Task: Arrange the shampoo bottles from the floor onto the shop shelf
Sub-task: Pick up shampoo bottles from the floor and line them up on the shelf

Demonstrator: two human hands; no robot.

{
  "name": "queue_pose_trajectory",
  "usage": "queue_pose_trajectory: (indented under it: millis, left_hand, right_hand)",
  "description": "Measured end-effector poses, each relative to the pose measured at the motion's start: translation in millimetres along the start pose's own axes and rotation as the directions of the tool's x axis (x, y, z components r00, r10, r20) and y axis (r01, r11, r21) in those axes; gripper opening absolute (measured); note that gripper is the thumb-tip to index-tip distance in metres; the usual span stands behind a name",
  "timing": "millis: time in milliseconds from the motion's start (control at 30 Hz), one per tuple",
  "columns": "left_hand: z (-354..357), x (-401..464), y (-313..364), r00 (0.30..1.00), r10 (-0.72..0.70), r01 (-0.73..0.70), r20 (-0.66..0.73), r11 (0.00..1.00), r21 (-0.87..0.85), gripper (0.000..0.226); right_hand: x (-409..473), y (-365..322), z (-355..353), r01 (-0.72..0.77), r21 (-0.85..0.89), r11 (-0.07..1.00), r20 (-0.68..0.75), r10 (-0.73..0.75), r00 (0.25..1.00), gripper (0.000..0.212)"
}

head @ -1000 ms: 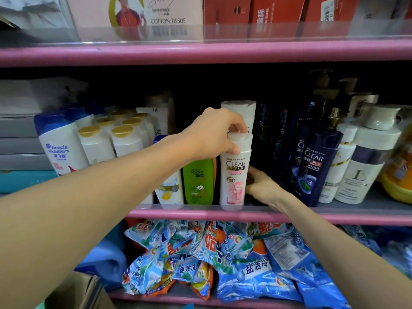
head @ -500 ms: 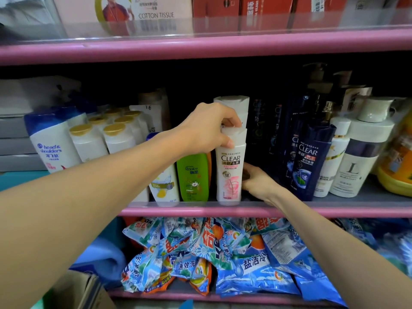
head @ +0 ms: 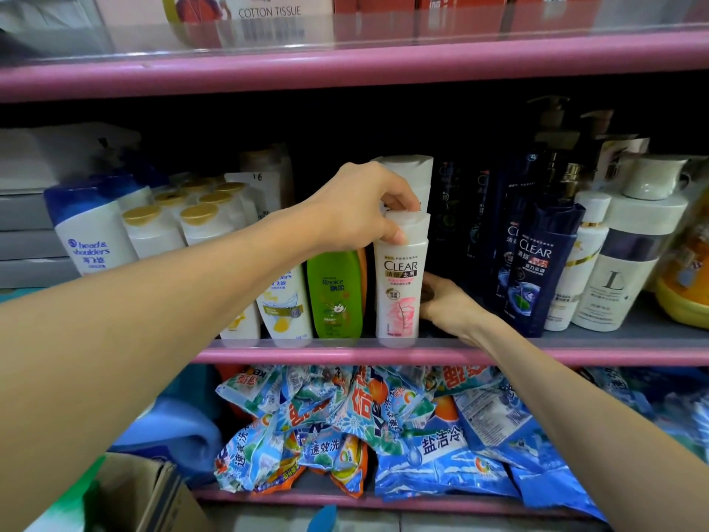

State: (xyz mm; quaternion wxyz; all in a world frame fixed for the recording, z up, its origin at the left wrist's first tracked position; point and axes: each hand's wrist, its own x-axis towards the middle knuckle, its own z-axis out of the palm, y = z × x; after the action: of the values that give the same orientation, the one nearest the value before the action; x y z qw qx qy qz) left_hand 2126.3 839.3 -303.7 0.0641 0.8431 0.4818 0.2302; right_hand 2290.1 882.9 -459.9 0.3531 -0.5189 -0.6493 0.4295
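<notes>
Left hand grips white CLEAR bottle cap on shelf.

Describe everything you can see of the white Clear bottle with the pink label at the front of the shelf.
The Clear bottle is white, glossy plastic by its look, with a flip-top cap and a pink swirl under the brand name and Chinese text. It stands upright at the front edge of the pink shelf, right of a green bottle. The left hand grips its cap from above; the right hand touches its lower right side.
</notes>
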Motion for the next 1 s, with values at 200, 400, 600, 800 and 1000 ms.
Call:
queue_pose_trajectory:
  millis: [200,400,600,800,1000]
  left_hand:
    - [-0.3,-1.2,0.7,1.000,-0.025,0.025,0.010,0.999,-0.029,0.042]
    - [2.7,-6.7,-1.2,0.997,-0.067,0.065,-0.023,0.995,-0.072,0.043]
    - [-1.5,-22.6,7.3,0.994,-0.059,0.051,-0.092,0.994,-0.092,0.044]
    - [8.1,-83.4,15.1,0.948,-0.120,-0.001,-0.296,0.925,-0.380,0.018]
    - [79.1,-163.5,-16.8,0.943,-0.329,0.242,-0.051,0.783,-0.573,0.024]
  right_hand:
    - [-0.8,-1.4,-0.2,-0.023,0.010,1.000,0.003,0.023,1.000,0.058]
    - [-0.1,-7.9,-7.9,-0.086,0.046,0.995,0.127,0.080,0.989,0.073]
    - [-22.2,-26.2,-12.7,-0.129,0.091,0.987,-0.091,0.138,0.986,0.049]
    - [-89.3,-47.1,12.7,0.103,0.196,0.975,-0.356,-0.027,0.934,0.019]
    - [-142.5,-27.1,64.4,0.124,0.141,0.982,-0.378,-0.062,0.924,0.028]
